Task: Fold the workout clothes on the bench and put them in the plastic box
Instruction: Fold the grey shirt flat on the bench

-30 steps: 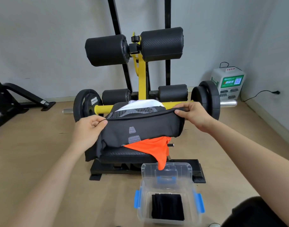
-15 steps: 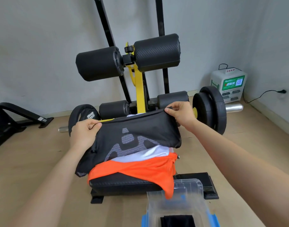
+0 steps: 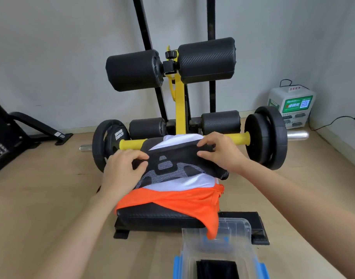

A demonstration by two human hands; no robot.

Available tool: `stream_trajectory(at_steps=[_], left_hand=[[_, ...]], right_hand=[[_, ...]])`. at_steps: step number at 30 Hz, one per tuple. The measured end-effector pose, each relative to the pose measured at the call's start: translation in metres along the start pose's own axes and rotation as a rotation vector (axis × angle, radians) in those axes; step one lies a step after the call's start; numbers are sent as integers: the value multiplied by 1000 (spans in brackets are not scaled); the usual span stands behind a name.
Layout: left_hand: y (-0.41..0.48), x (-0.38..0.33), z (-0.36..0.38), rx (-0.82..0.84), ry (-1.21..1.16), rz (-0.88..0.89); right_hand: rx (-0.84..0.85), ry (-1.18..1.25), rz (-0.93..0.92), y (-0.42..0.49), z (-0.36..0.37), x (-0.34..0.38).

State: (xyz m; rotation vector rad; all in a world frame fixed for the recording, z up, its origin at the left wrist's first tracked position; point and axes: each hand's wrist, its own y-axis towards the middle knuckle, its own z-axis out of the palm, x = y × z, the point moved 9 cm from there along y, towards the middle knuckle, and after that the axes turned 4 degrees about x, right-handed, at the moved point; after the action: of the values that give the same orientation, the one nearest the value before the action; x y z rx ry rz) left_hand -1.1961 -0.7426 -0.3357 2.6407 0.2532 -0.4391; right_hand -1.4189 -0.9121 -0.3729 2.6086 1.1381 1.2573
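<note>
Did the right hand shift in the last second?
Yes. The right hand, pinching the black garment, has moved leftward, away from the right weight plate; the yellow bar end it covered now shows.

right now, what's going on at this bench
A person is folding a black garment with grey patterned panels on the black padded bench. The left hand pinches its left end and the right hand its right end. Beneath it lie a white garment and an orange garment, the orange one drooping over the bench's front edge above the clear plastic box with blue latches, which holds a folded black cloth.
</note>
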Motion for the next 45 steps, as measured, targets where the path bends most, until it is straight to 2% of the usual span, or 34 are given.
stream_trajectory(at_steps=[2, 5, 8, 14, 18, 20, 23, 28, 32, 36, 40, 45], left_hand=[[-16, -15, 9, 57, 26, 84], [-26, -17, 28, 136, 140, 133], [-26, -8, 37, 151, 195, 82], [-27, -13, 30, 9, 103, 61], [-39, -43, 29, -36, 45, 152], [-50, -59, 43, 76, 34, 254], [-64, -57, 57, 240, -24, 337], [-68, -19, 26, 142, -106, 209], [-70, 14, -4, 83, -29, 38], [-75, 41, -10, 112, 17, -132], [-82, 36, 2, 127, 80, -94], [-77, 18, 12, 58, 178, 40]], right_hand=[[111, 1, -64, -13, 14, 23], [193, -144, -154, -30, 36, 41], [153, -193, -111, -36, 40, 33], [100, -158, -81, -38, 31, 29], [-20, -163, -58, -38, 2, 23], [-40, -211, -34, -41, -5, 16], [88, -262, -6, -49, 7, 17], [210, -162, -151, -58, 45, 65], [367, -302, -192, -64, 92, 85], [372, -419, -168, -60, 106, 85], [364, -431, -149, -58, 108, 85], [359, -459, -162, -61, 108, 85]])
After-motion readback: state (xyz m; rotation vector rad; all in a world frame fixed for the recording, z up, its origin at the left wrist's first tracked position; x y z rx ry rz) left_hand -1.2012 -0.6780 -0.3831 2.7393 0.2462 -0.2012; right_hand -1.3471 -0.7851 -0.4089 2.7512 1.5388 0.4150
